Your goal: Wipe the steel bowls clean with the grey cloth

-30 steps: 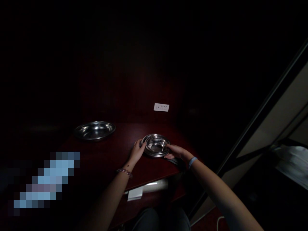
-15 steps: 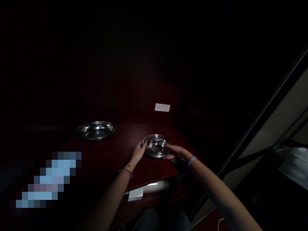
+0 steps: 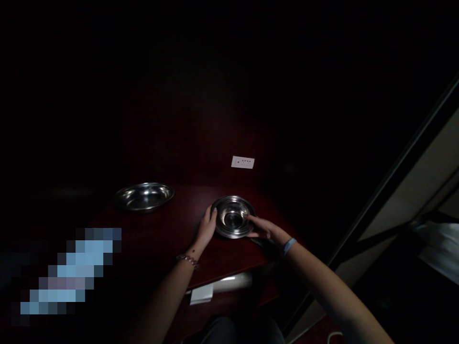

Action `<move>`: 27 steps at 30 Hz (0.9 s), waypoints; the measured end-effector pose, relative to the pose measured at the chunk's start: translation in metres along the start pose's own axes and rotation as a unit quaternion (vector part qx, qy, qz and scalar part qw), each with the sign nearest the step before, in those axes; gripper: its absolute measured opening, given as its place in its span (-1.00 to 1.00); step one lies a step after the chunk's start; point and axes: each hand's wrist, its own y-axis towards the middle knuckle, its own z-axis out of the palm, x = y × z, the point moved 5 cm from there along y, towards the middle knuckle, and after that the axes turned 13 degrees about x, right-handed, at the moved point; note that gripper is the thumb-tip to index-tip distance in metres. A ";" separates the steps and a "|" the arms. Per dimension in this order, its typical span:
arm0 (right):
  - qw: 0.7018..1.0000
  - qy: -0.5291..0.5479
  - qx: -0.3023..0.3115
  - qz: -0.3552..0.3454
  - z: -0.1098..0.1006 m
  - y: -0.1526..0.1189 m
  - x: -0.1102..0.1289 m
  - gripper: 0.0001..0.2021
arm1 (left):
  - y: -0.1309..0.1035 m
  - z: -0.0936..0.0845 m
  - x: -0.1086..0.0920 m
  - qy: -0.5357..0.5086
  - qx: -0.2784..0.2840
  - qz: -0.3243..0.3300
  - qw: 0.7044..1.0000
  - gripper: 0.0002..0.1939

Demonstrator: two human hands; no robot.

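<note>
A shiny round metal bowl with a wide rim [image 3: 234,220] is between my two hands over the dark red table [image 3: 186,215]. Several rim lines show, but I cannot tell how many pieces are stacked. My left hand [image 3: 207,225] grips its left edge. My right hand [image 3: 262,226] holds the right side, with the thumb over the rim and the fingers at the lower edge. A larger, shallow metal dish [image 3: 144,197] rests farther left on the table, touched by neither hand.
A white socket plate [image 3: 243,162] is on the dark wall behind. Below the table's front edge lie a white folded item [image 3: 201,294] and a pale cylinder [image 3: 233,282]. A blurred blue pixelated patch covers the lower left. Pale sheeting [image 3: 441,246] shows at right.
The bowl's near side has dropped and its far edge has risen slightly, so its inside faces me more. Both hands keep hold of it.
</note>
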 end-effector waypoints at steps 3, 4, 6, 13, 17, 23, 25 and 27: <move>1.000 0.002 -0.001 0.021 0.004 0.003 -0.001 -0.73 | 0.001 -0.002 -0.001 -0.031 -0.013 0.001 0.999 -0.56; 1.000 0.002 -0.003 0.026 0.004 0.004 -0.002 -0.72 | 0.002 -0.002 -0.001 -0.036 -0.017 0.003 0.999 -0.56; 1.000 0.001 -0.002 0.029 0.004 0.005 -0.002 -0.69 | 0.002 -0.003 -0.001 -0.040 -0.020 0.008 0.999 -0.57; 1.000 -0.005 0.005 -0.002 0.002 0.001 0.009 -0.59 | 0.002 0.000 0.002 -0.081 -0.025 0.004 0.996 -0.60; 1.000 -0.014 0.005 -0.019 0.005 0.000 0.012 -0.60 | 0.004 0.000 0.008 -0.108 -0.033 -0.002 0.994 -0.61; 1.000 0.007 0.003 -0.021 0.008 0.003 0.008 -0.52 | 0.005 -0.002 0.017 -0.121 -0.031 -0.041 0.991 -0.56; 1.000 0.010 -0.003 -0.019 0.009 0.003 0.007 -0.53 | 0.005 -0.001 0.018 -0.126 -0.027 -0.062 0.990 -0.55; 1.000 0.010 -0.017 -0.011 0.008 0.003 0.005 -0.55 | 0.003 0.000 0.016 -0.123 -0.014 -0.074 0.990 -0.54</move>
